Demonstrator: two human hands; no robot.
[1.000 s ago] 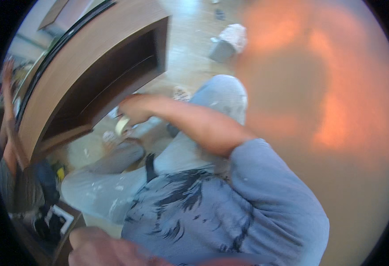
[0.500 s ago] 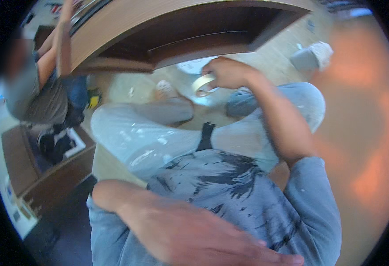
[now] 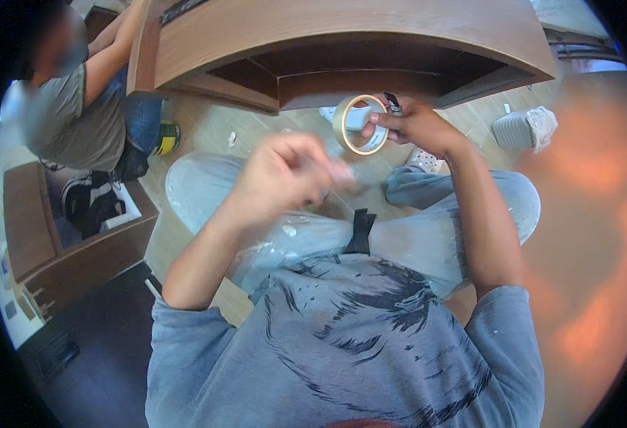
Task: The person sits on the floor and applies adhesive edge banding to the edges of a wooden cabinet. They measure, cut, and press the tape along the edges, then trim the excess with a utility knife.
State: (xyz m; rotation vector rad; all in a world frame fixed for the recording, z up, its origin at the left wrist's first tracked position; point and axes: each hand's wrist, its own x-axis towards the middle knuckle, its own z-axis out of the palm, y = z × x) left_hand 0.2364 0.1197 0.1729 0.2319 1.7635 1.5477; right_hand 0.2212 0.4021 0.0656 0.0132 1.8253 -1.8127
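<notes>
My right hand [image 3: 420,130] is closed on a roll of pale masking tape [image 3: 340,123], its thumb pressing the near side. The roll stands on edge, so I look through its ring. A small dark item [image 3: 393,105] shows by the fingers of this hand; its kind is unclear. To the left of the roll, my left hand [image 3: 281,175] is raised above my lap. Its fingers look bent, but motion smears the tips. Just beyond the roll is a brown wooden furniture piece [image 3: 356,30] with a curved edge and an open recess.
A co-worker [image 3: 85,107] holds the furniture's left end. At right stands a grey bin [image 3: 513,130] with a whitish liner. A brown drawer-like box [image 3: 99,239] with dark items lies at left. White scraps [image 3: 232,139] dot the tiled floor.
My left hand has risen from in front of my chest to above my lap. The right hand has shifted right with the tape roll, which now shows its ring more openly.
</notes>
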